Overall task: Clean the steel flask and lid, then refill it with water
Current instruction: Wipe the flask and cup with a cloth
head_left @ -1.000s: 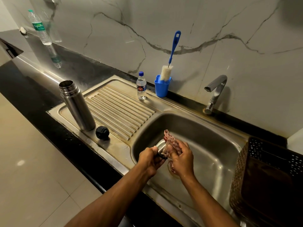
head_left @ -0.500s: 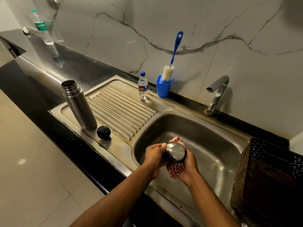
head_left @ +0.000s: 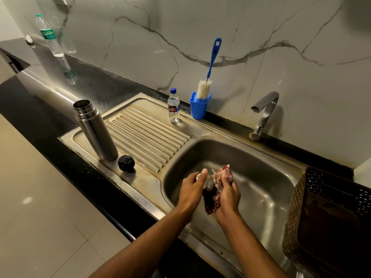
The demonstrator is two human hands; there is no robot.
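Note:
The open steel flask [head_left: 94, 130] stands upright at the left end of the drainboard, and its black stopper [head_left: 126, 163] lies beside its base. Over the sink basin [head_left: 261, 177] my left hand [head_left: 191, 190] grips the steel lid cup [head_left: 208, 182], which my fingers mostly hide. My right hand [head_left: 227, 194] holds a red-and-white checked cloth [head_left: 217, 178] bunched against the cup; the cloth hangs down between both hands.
A blue cup [head_left: 198, 108] with a bottle brush [head_left: 212, 59] and a small water bottle [head_left: 173, 106] stand at the back of the drainboard. The tap [head_left: 264, 113] is off. A large water bottle [head_left: 49, 36] stands far left. A dark perforated basket [head_left: 329, 217] sits at the right.
The lid cup has turned in my hands; its shiny round end faced up half a second ago and my left fingers now cover it. The cloth has shifted up over the cup.

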